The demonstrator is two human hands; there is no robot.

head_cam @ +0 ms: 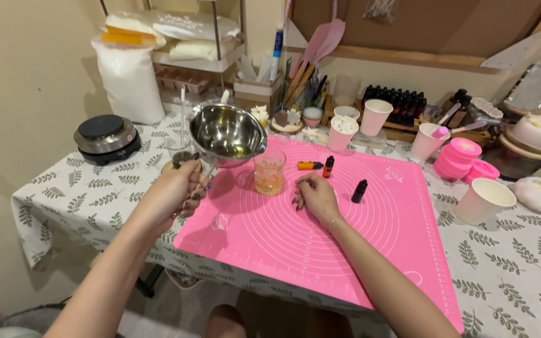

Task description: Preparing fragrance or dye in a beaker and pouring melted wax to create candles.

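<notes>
1. Landmark: pink silicone mat on the desk, which wears a leaf-print cloth. All places below are given relative to the mat.
2. Right hand: rests palm down on the mat's middle, fingers curled loosely under, holding nothing. Forearm lies across the mat's near right part.
3. Left hand: at the mat's left edge, fingers wrapped tight round the handle of a steel melting pot. Arm extends forward, wrist raised; the pot hangs above the mat's far left corner, tilted towards the glass.
4. Glass cup: stands on the mat's far left part, just beside the pot's spout, with amber liquid inside.
5. Judged step: pouring from pot into glass. The next move calls for a steady wrist tilt with the spout kept over the rim.
6. Small dropper bottles: orange one lying, red one and black one upright, mid-mat behind the right hand.
7. Hot plate: on the desk, well left of the mat.
</notes>
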